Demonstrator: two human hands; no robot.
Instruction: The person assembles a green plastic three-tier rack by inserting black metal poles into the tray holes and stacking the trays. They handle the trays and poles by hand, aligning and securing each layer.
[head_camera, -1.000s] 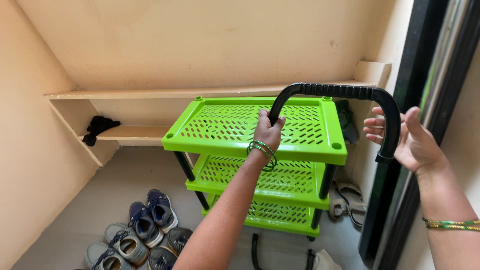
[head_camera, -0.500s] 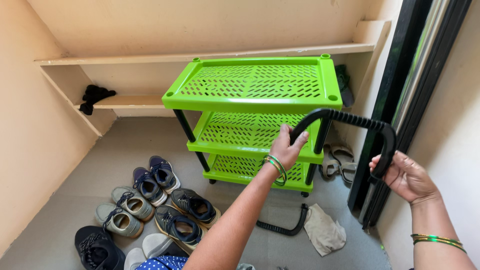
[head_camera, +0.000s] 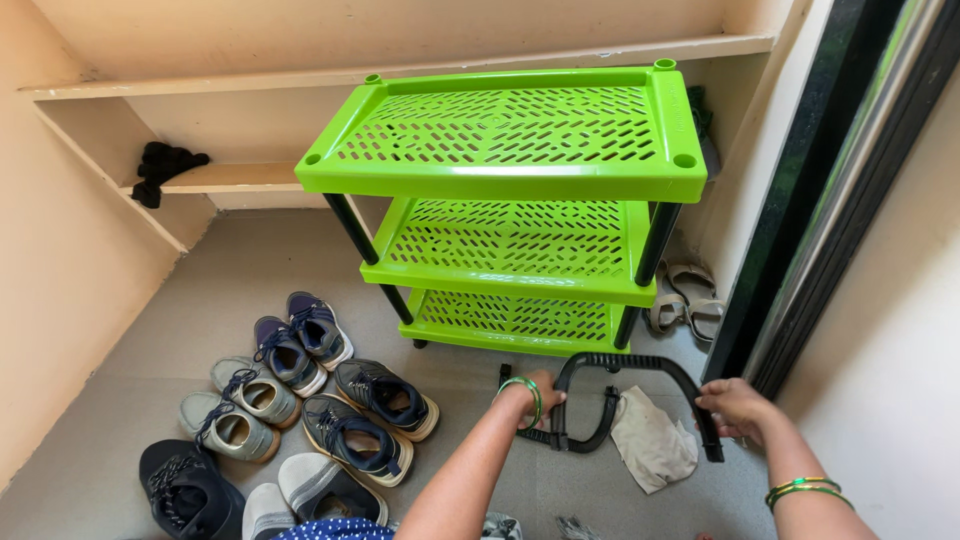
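Black ribbed U-shaped handle (head_camera: 628, 362) spans crosswise between your gripping left hand (head_camera: 537, 392) and right hand (head_camera: 733, 402), both equally near.

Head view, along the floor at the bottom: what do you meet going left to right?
Shoes → left hand → black handle → crumpled cloth → right hand.

Rack (head_camera: 510, 130): bright green shelves, slotted pattern, black posts. Handle (head_camera: 630, 362): black, ribbed. Bangles (head_camera: 527, 392): green. Cloth (head_camera: 652, 440): beige. Shoes (head_camera: 300, 390): grey, navy, black. Floor (head_camera: 150, 330) was grey; walls (head_camera: 60, 270) were cream.
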